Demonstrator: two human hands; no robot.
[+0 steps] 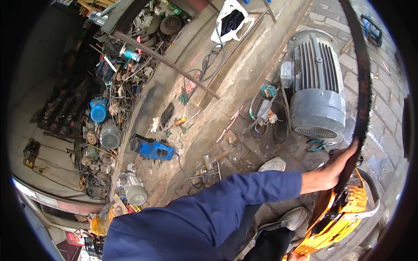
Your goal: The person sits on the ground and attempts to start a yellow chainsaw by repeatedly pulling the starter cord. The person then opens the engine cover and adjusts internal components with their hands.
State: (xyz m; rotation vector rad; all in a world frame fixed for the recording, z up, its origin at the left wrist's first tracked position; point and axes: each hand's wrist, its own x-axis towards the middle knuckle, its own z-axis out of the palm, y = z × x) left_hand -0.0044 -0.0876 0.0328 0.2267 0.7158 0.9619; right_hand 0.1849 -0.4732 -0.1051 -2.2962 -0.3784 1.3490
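Observation:
My left hand [331, 169] reaches across to the right, its fingers wrapped round a long dark bar [361, 100] with a toothed edge, rising from an orange power tool [326, 230], which looks like a chainsaw, on the lower right. My right hand [298, 256] shows only partly at the bottom edge, against the orange casing; whether its fingers are closed is hidden. A large grey electric motor [313, 108] lies on the paving above my left hand. Teal-handled pliers [318, 145] lie below the motor.
Left are a concrete step [174, 113], a blue power tool [154, 149] and piled motors and cables [109, 137]. Above are a rebar rod [165, 61] and white bag [230, 21]. Looped cables [265, 113] lie beside the big motor. My shoes [291, 217] stand on the paving.

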